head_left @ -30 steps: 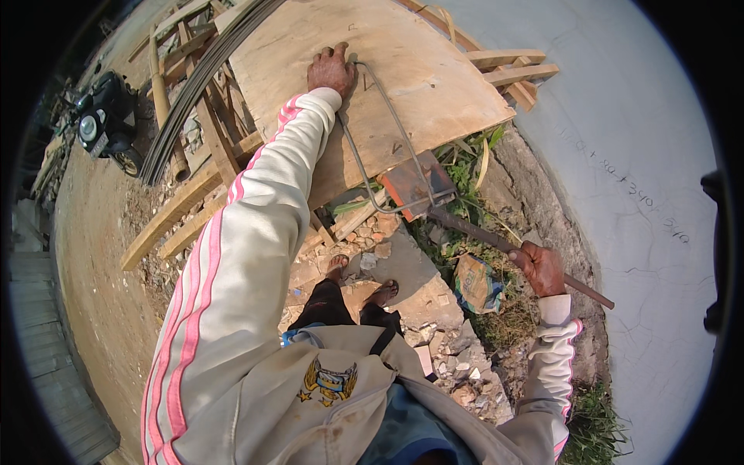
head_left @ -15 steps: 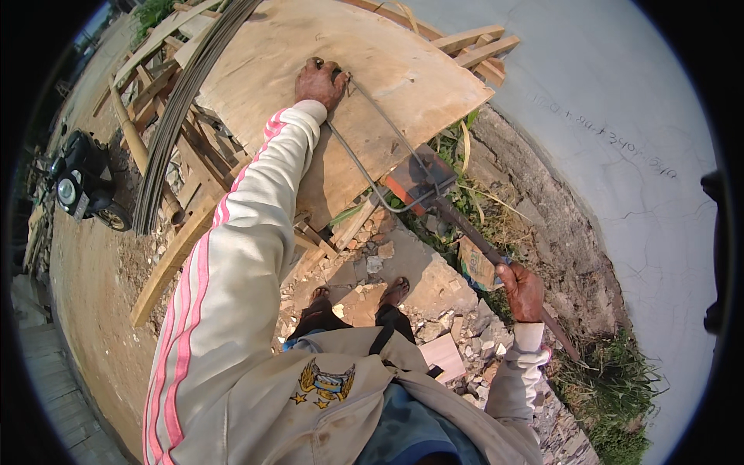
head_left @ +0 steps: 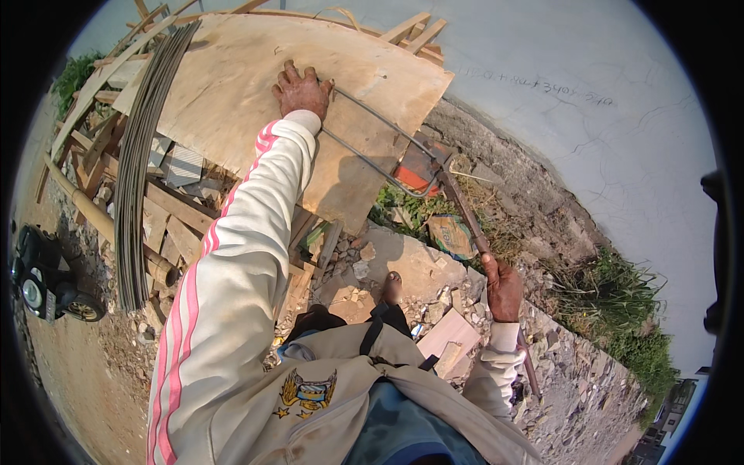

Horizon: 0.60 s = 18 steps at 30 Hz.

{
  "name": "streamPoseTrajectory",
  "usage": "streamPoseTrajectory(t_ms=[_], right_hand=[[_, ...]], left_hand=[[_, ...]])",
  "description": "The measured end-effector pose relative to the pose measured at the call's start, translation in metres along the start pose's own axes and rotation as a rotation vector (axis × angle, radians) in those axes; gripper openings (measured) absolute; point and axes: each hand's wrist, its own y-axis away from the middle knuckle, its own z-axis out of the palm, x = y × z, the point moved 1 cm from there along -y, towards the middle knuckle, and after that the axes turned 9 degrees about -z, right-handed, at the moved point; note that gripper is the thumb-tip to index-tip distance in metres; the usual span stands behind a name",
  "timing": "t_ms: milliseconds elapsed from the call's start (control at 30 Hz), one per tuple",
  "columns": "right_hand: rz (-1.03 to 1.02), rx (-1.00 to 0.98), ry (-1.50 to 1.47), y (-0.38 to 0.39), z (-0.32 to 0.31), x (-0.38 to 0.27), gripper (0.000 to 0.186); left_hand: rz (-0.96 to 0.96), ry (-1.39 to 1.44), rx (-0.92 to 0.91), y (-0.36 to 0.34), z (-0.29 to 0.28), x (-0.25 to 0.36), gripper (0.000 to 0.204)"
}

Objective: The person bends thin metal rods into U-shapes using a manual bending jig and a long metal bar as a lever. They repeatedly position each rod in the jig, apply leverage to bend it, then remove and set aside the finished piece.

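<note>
My left hand [head_left: 301, 94] rests on a plywood sheet [head_left: 225, 70] with fingers spread, its right side against the ends of a U-bent metal rod [head_left: 380, 107]. The rod's closed end reaches to an orange and dark metal block [head_left: 411, 174] at the board's right edge. My right hand [head_left: 502, 291] is wrapped round a long rusty bar [head_left: 466, 211], which runs from that block down to the lower right. The bar's upper end meets the rod's lower bend.
A bundle of long rods [head_left: 139, 201], bamboo [head_left: 93, 209] and timber [head_left: 177, 205] lie left. A dark scooter [head_left: 40, 287] stands far left. A pale wall [head_left: 604, 155] runs along the right, edged by weeds [head_left: 612, 318]. Rubble [head_left: 558, 372] and a sack [head_left: 451, 232] lie below.
My right hand has moved left relative to my body, swinging the bar's near end down to a steeper angle. The view has turned, bringing more timber and the scooter lower in frame.
</note>
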Motion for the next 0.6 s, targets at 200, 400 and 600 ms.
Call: streamPoseTrajectory(t_ms=[200, 400, 600], right_hand=[[0.152, 0.088, 0.12, 0.043, 0.026, -0.052, 0.068], [0.105, 0.056, -0.012, 0.045, 0.017, -0.048, 0.064], [0.055, -0.037, -0.154, 0.064, 0.007, -0.033, 0.059]], left_hand=[[0.085, 0.025, -0.117, 0.001, -0.004, 0.002, 0.049], [0.093, -0.009, -0.258, -0.005, -0.01, 0.004, 0.048], [0.108, 0.016, -0.259, -0.006, -0.01, 0.001, 0.05]])
